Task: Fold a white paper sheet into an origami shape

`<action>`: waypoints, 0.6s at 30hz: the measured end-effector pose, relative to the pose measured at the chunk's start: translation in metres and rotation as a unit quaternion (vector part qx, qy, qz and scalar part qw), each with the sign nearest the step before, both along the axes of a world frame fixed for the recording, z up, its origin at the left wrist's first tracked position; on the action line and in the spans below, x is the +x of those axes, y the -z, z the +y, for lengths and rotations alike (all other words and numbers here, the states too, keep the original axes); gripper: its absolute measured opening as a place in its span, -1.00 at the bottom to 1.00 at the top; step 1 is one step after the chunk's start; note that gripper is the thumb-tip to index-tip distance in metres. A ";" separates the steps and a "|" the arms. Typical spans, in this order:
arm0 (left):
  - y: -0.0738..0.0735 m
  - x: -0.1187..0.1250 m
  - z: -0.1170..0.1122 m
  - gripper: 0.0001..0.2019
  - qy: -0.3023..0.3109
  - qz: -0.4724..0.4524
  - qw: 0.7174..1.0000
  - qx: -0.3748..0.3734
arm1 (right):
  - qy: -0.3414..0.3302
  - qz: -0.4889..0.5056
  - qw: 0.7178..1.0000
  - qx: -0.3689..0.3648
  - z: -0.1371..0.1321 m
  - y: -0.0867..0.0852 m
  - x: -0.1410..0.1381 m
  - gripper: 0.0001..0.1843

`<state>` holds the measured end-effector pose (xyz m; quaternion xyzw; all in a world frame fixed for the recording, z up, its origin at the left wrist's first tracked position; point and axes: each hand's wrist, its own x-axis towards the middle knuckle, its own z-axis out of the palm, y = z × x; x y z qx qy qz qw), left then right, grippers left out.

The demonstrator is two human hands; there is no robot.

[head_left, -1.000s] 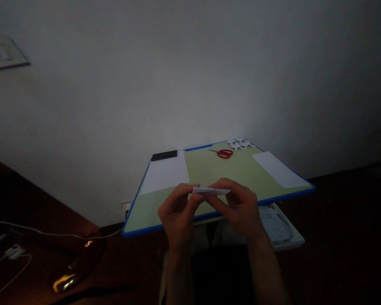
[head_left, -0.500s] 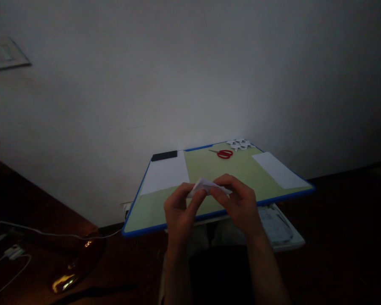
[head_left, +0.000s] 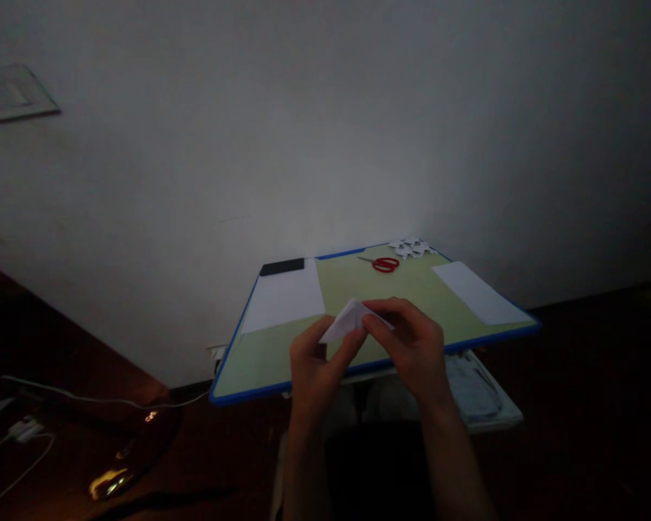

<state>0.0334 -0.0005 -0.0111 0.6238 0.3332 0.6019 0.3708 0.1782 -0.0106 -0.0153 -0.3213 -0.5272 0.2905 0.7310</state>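
Observation:
Both my hands pinch a small folded piece of white paper (head_left: 347,320) above the near edge of a green board with a blue rim (head_left: 358,289). My left hand (head_left: 317,362) grips the paper's lower left part with thumb and fingers. From the right, my right hand (head_left: 412,344) holds its upper edge with the fingertips pressed together. The paper stands tilted, one face turned toward me.
On the board lie a white sheet (head_left: 285,295) at the left, a white strip (head_left: 480,291) at the right, red scissors (head_left: 383,264), a heap of small folded paper pieces (head_left: 411,247) and a black object (head_left: 282,266). A white cable (head_left: 87,399) runs over the dark table at the left.
The folded paper has turned from lying flat and edge-on to tilted up with its face toward me. Both hands have shifted slightly to the right and closer together.

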 end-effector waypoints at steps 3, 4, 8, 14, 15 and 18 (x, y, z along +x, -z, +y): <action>0.001 0.000 0.001 -0.79 -0.011 0.010 1.000 0.012 | -0.010 -0.004 1.000 0.006 -0.001 0.001 0.001 -0.92; 0.002 -0.001 0.002 -0.79 -0.013 0.017 1.000 0.017 | -0.016 -0.007 1.000 0.011 -0.001 0.001 0.001 -0.88; 0.000 -0.006 0.002 -0.75 -0.026 0.060 0.997 0.051 | -0.035 -0.048 0.997 0.046 0.001 0.003 0.004 -0.68; -0.005 -0.007 -0.004 -0.67 -0.033 0.113 0.990 0.073 | -0.010 -0.082 0.992 0.099 -0.001 0.002 0.007 -0.84; -0.005 -0.006 -0.004 -0.66 -0.030 0.114 0.991 0.067 | -0.002 -0.075 0.992 0.103 -0.002 0.002 0.007 -0.83; -0.002 -0.002 -0.001 -0.71 -0.007 0.085 0.995 0.049 | 0.023 -0.016 0.995 0.100 -0.002 0.002 0.004 -0.87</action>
